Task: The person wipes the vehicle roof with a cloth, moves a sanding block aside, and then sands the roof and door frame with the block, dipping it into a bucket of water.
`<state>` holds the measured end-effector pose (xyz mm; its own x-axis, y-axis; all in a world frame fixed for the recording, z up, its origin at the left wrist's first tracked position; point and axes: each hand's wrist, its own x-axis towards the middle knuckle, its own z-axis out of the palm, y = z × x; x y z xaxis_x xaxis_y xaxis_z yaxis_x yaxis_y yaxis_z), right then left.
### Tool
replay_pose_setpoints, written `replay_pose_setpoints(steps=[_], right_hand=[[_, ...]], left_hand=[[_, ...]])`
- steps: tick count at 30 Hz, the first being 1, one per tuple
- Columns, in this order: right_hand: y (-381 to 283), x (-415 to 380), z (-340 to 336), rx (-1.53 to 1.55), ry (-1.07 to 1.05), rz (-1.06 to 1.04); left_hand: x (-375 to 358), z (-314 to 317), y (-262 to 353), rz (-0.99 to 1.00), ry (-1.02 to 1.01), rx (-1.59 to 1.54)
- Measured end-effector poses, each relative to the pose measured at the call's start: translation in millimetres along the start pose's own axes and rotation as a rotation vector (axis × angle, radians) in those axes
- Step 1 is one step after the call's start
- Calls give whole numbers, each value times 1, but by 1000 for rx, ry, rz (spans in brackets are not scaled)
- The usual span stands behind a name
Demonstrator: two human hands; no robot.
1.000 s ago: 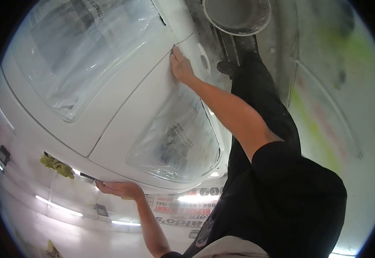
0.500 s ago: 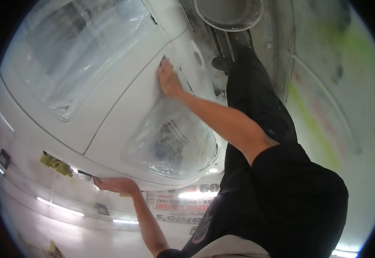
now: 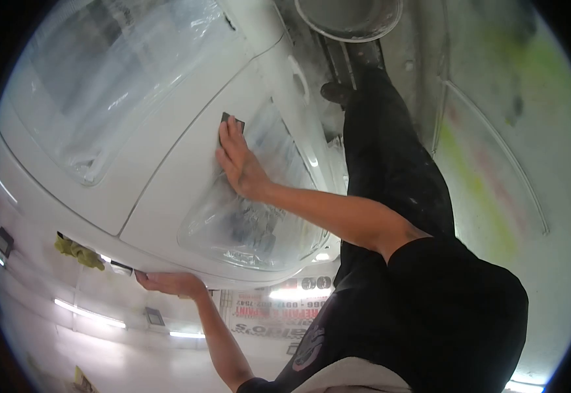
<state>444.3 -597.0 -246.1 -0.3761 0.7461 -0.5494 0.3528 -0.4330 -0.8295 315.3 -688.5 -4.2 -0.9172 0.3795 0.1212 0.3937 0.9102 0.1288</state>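
Note:
My right hand (image 3: pixel 236 164) lies flat against the white car door (image 3: pixel 180 177), its fingertips pressing a small dark sanding pad (image 3: pixel 233 120) onto the panel just beside the plastic-masked window (image 3: pixel 252 223). My left hand (image 3: pixel 167 283) rests palm-up under the edge of the car's roof (image 3: pixel 69 216), fingers spread, holding nothing. A white door handle (image 3: pixel 300 71) sits farther along the door, beyond the pad.
A second window masked with plastic and paper (image 3: pixel 115 72) fills the upper left. A yellow cloth (image 3: pixel 76 252) is tucked at the roof edge. A round grey drum (image 3: pixel 351 16) stands on the paint-stained floor (image 3: pixel 495 131) beyond my black-trousered legs (image 3: pixel 390 150).
My right hand has slid with the pad along the door, away from the handle and toward the masked window. My left hand stayed on the roof edge.

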Motion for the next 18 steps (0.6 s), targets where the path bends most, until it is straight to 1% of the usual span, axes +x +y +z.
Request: replay_pose_setpoints(steps=[2, 3, 4, 5, 8, 10, 11, 12, 14, 15, 16, 17, 18], right_hand=[[-5, -5, 2, -23, -16, -74], [-3, 22, -20, 118, -7, 24], [18, 59, -31, 154, 19, 77], [31, 78, -33, 189, 46, 141], [0, 40, 16, -8, 239, -146], [-93, -23, 1, -105, -54, -315], [-102, -50, 8, -64, -124, -464], [-93, -48, 10, -196, -96, -478], [-65, -16, 11, -450, -26, -523], [-84, 12, -27, -1199, -537, -217], [-32, 32, -40, -506, -347, -63], [7, 45, -39, 183, -134, 93], [-10, 38, -22, 108, -66, -43]], left_hand=[[0, -3, -4, 35, 3, 26], [2, 0, -6, 56, 7, 30], [2, 3, -8, 67, 20, 34], [2, 2, -11, 78, 22, 44], [6, 0, -19, 118, 44, 4], [5, 1, -19, 114, 44, -31], [3, -2, -22, 125, 32, -8], [3, -2, -25, 135, 30, 8], [11, 3, -25, 162, 43, 16], [7, 3, -22, 164, 48, 22], [4, -1, -19, 169, 41, 36], [4, -1, -15, 197, 65, 21], [10, 0, -14, 223, 70, 30]])
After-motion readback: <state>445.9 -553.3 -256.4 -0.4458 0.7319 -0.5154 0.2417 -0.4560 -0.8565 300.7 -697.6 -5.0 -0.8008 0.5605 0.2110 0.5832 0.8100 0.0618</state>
